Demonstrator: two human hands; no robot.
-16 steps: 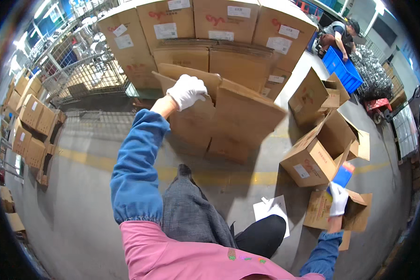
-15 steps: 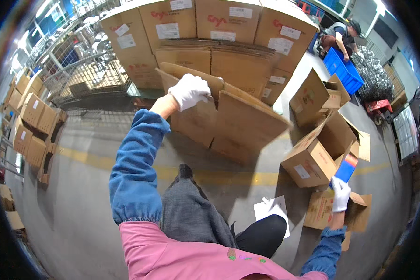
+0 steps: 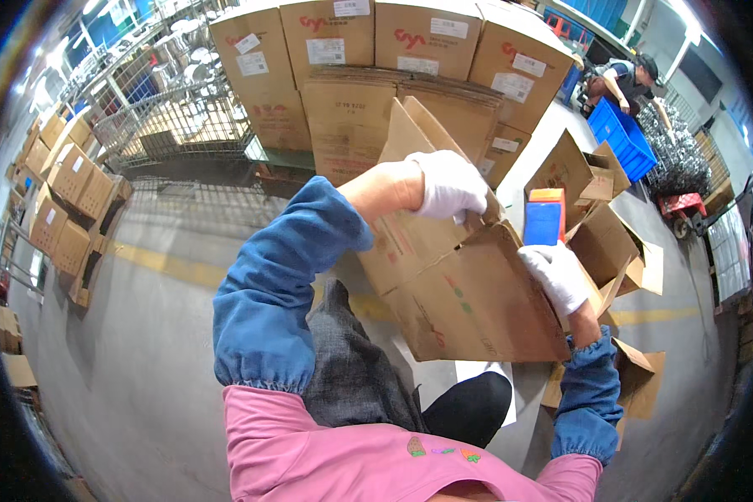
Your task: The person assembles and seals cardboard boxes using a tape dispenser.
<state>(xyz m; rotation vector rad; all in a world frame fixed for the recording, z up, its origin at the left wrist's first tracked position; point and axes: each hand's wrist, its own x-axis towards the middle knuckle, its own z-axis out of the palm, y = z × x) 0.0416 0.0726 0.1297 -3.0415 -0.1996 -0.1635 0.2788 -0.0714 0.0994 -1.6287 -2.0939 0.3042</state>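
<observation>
A partly flattened cardboard carton (image 3: 477, 305) hangs tilted in front of me, above the floor. My left hand (image 3: 452, 186), in a white glove, is closed on its upper edge near a fold. Beside the carton's right edge, my gloved right hand (image 3: 554, 274) is closed around a blue-and-orange boxy hand tool (image 3: 545, 219). The tool's body sticks up past the fingers, and its exact kind is unclear. Behind the carton leans a stack of flattened cartons (image 3: 347, 117).
Tall sealed cartons (image 3: 326, 33) stand at the back. Opened cartons (image 3: 598, 238) lie to the right, with white paper (image 3: 506, 410) on the floor. At far right a person (image 3: 623, 84) bends over a blue crate (image 3: 621, 138). Loaded pallets (image 3: 79, 205) and a wire cage (image 3: 171, 130) stand left.
My left hand has swung the carton rightward and closer, tilting it. My right hand has risen from beside the opened cartons to the carton's right edge, still gripping the blue-and-orange tool.
</observation>
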